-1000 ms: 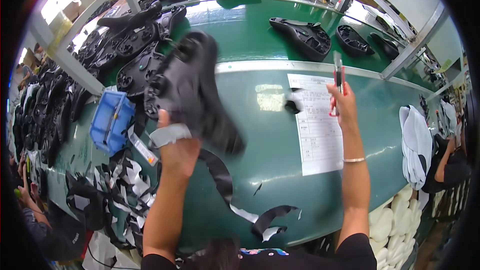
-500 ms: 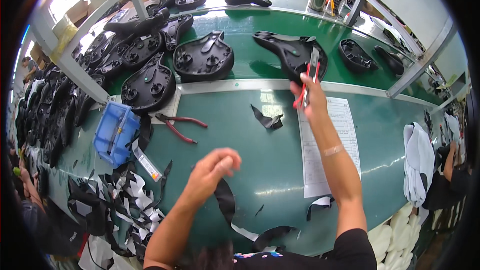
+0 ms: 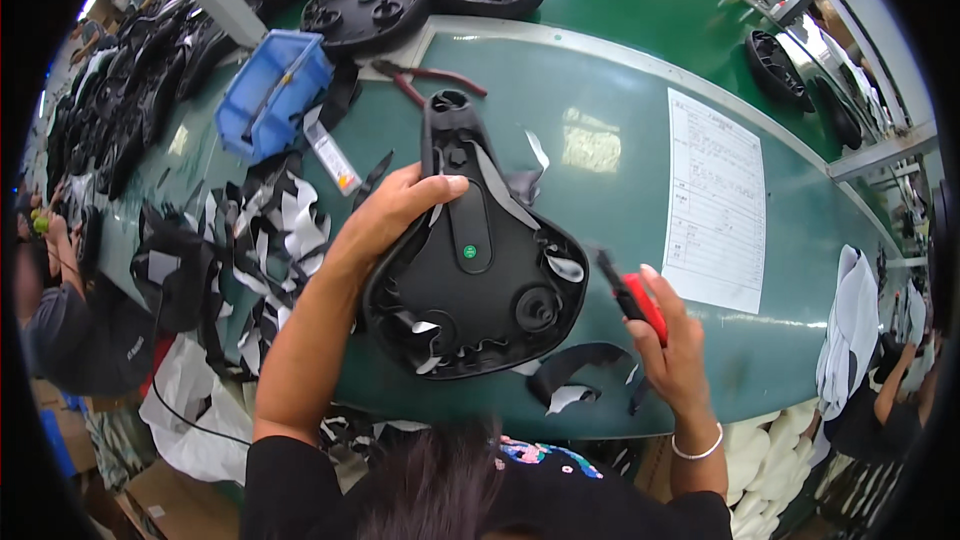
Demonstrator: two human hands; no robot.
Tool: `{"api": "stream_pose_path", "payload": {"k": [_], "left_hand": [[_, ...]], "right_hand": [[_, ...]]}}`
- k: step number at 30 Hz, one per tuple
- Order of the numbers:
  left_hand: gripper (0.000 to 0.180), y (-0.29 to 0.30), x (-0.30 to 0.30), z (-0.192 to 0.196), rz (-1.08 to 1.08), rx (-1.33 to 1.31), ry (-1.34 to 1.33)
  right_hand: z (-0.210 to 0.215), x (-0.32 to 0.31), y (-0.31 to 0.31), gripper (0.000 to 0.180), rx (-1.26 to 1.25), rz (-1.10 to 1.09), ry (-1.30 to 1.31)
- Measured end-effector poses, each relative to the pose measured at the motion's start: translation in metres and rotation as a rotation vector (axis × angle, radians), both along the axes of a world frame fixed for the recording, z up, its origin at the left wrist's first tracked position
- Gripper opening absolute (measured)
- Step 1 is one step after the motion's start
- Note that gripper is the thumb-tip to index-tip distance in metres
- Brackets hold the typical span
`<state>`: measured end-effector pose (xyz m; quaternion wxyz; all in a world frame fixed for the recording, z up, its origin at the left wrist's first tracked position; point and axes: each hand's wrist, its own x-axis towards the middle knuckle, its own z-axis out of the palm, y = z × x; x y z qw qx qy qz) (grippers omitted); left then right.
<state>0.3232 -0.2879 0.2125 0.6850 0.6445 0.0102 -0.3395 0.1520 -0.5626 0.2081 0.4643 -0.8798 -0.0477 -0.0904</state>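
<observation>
Some open tabletop [image 3: 625, 180] between saddle [image 3: 468, 292] and paper's [image 3: 715, 210] edge

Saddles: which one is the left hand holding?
The saddle directly before the person, its narrow nose under the thumb of the left hand. The other saddles lie farther off, at the far side and left.

Grn table [image 3: 620, 200]: sheet [image 3: 715, 205], prob. scraps [image 3: 300, 215]

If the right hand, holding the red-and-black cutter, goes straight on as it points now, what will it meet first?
The right hand would probably meet the curled black-and-white scrap beside the black pear-shaped seat, though depth is unclear; it may brush the seat first.
</observation>
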Motion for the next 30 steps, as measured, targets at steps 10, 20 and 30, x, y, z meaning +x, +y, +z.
{"api": "stream_pose_path", "payload": {"k": [10, 20, 30], "left_hand": [[0.032, -0.010, 0.000, 0.026, -0.133, 0.098, -0.190], [0.033, 0.015, -0.059, 0.021, 0.163, 0.155, -0.196], [0.045, 0.029, -0.102, 0.005, 0.456, 0.112, -0.355]], "right_hand": [[0.021, 0.003, 0.005, 0.067, -0.803, 0.273, -0.056], [0.007, -0.093, 0.067, 0.056, -0.356, -0.092, 0.346], [0.007, 0.033, 0.078, 0.055, 0.030, -0.096, -0.076]]}}
